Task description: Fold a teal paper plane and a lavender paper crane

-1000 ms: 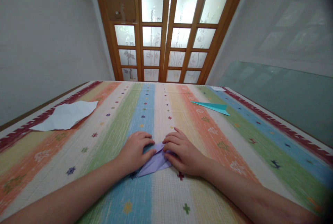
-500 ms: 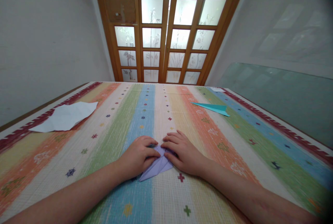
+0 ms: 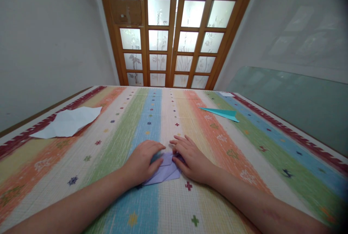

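grip, left: left hand flat, palm down, fingers loosely curled over the left half of the purple folded paper; pressing, not pinching, nothing lifted.
grip, right: right hand flat, palm down, fingers spread a little, fingertips past the far edge of the same paper; thumb along its right edge; pressing, no pinch seen.
gap between hands: narrow; index tips almost meeting over the paper's far end, contact between them not clear.
purple paper: lying flat on the tablecloth, near edge centre, on the blue stripe and the pale stripe beside it; folded, layered, near corner poking out toward the camera between the wrists; far part hidden under the fingers.
forearms: both bare, coming in from the bottom corners, resting low over the cloth.
tablecloth: striped, orange, green, blue, cream, small cross and star motifs, dark red border on both long sides; covering the whole table top.
teal paper plane: flat on the cloth, far right, on the orange-green stripes, well apart from the hands, nose pointing left.
white paper: creased sheet, partly unfolded, far left by the red border, well apart from the hands.
small white scrap: far right corner of the cloth, too small to tell more.
containers: none in view.
background: wooden door with frosted glass panes beyond the table end; plain walls either side; glass sheet leaning along the right wall.
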A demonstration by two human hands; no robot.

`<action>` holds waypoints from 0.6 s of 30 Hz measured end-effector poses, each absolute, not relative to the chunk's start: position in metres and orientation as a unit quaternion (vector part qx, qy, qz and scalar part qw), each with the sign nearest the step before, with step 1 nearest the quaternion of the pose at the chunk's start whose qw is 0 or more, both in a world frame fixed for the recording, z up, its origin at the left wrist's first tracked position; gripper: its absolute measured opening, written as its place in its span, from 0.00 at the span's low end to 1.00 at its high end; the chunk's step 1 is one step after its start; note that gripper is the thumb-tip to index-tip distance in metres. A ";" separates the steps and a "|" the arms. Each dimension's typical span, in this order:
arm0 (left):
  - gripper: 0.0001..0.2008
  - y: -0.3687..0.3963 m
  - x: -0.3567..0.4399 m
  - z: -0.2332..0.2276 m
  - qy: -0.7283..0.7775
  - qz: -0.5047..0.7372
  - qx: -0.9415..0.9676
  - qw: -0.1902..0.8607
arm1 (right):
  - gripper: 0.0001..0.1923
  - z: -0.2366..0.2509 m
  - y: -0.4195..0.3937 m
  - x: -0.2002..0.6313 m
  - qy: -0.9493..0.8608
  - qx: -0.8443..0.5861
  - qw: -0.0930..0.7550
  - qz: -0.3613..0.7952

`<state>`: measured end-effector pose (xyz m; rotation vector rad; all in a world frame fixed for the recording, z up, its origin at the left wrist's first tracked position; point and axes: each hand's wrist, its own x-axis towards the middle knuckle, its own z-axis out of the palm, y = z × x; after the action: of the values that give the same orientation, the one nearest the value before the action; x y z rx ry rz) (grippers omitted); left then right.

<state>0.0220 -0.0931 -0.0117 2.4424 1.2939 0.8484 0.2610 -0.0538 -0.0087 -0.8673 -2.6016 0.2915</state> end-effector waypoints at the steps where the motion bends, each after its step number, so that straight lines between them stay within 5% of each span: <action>1: 0.18 -0.093 0.021 -0.012 0.456 0.299 0.828 0.132 | 0.05 -0.009 -0.054 0.262 -0.927 -0.303 0.196 0.103; 7: 0.21 -0.090 0.017 -0.015 0.497 0.362 0.757 0.221 | 0.05 -0.005 -0.054 0.265 -0.923 -0.261 0.276 0.054; 14: 0.26 -0.073 0.010 -0.024 0.471 0.488 0.576 0.456 | 0.05 -0.002 -0.057 0.273 -0.896 -0.217 0.383 -0.048; 18: 0.19 -0.073 0.007 -0.019 0.479 0.415 0.641 0.433 | 0.06 -0.002 -0.059 0.276 -0.915 -0.175 0.358 -0.067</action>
<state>0.0073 -0.0727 -0.0194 1.5977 1.1925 1.0344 0.2761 -0.0595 -0.0015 -0.4512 -2.3613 -0.1741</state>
